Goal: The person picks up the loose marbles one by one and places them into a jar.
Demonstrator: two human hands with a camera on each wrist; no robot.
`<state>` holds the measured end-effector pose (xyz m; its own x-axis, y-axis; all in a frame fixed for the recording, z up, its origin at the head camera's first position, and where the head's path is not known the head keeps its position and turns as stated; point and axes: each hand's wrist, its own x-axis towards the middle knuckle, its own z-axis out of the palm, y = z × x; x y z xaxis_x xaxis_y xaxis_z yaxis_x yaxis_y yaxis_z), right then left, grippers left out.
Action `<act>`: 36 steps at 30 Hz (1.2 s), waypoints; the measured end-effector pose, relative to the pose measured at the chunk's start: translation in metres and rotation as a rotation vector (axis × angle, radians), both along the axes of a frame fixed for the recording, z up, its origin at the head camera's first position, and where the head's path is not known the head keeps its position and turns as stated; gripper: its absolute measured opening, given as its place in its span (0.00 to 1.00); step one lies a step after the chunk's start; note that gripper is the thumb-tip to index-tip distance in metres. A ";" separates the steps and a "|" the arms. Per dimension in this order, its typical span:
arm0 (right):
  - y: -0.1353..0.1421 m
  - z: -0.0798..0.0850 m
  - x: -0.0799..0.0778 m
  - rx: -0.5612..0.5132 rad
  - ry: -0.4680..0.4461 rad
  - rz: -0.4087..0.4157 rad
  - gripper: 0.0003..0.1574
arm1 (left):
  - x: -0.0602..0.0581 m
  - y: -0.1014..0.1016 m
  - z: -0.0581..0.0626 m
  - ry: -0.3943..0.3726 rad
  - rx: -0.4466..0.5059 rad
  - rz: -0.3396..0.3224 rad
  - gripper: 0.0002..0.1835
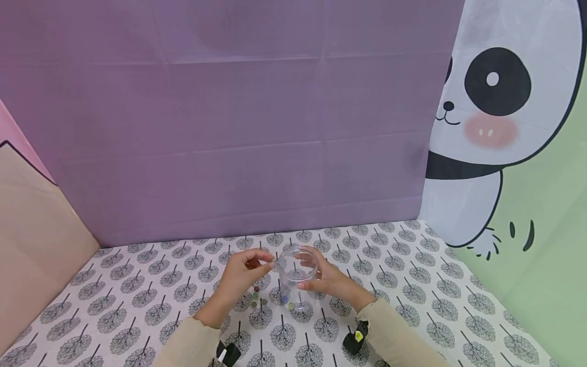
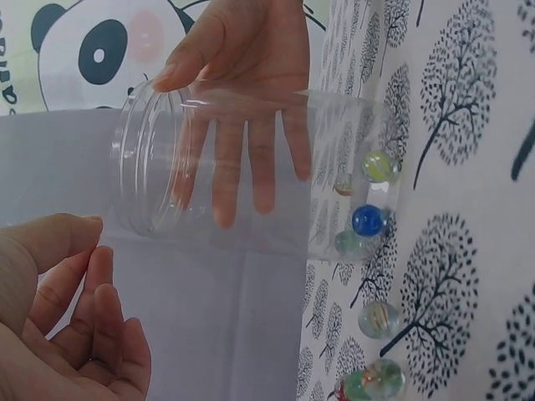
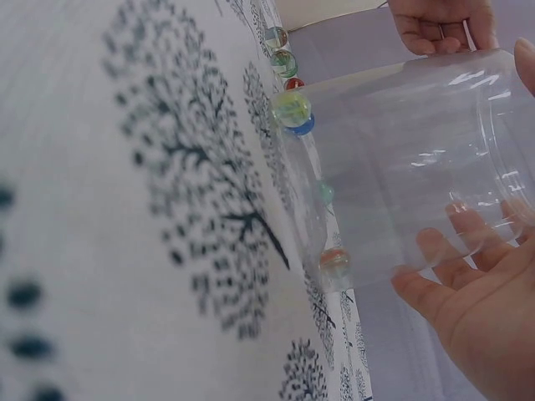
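Note:
A clear plastic jar [image 1: 293,275] with no lid stands upright on the patterned cloth, and my right hand [image 1: 332,280] grips it from the right, thumb near the rim and fingers around the far side. Through its wall show a yellow-green marble [image 2: 379,165], a blue marble [image 2: 369,220], a teal marble [image 3: 326,192] and an orange-streaked marble [image 3: 334,261] at the bottom. My left hand [image 1: 247,270] is raised just left of the jar's mouth, thumb and forefinger tips together, other fingers curled. Whether something small sits between those tips is hidden.
Several loose marbles [image 1: 255,296] lie on the cloth left of the jar, including a clear streaked marble [image 2: 379,320]. A white cloth [image 1: 387,279] with tree prints covers the table. A purple curtain [image 1: 238,127] hangs behind, and a panda print [image 1: 497,81] is at the right.

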<state>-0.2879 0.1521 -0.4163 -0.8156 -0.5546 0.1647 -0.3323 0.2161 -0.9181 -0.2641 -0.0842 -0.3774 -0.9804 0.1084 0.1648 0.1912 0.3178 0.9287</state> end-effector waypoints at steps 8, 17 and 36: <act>-0.001 0.001 0.001 0.000 -0.011 -0.017 0.53 | 0.002 -0.008 -0.003 -0.002 0.003 -0.006 0.08; -0.001 0.003 0.002 -0.003 -0.009 -0.013 0.55 | 0.002 -0.013 -0.006 -0.005 -0.007 0.022 0.08; 0.001 -0.001 -0.002 0.009 0.000 -0.006 0.56 | -0.003 -0.021 -0.014 0.013 -0.033 0.043 0.08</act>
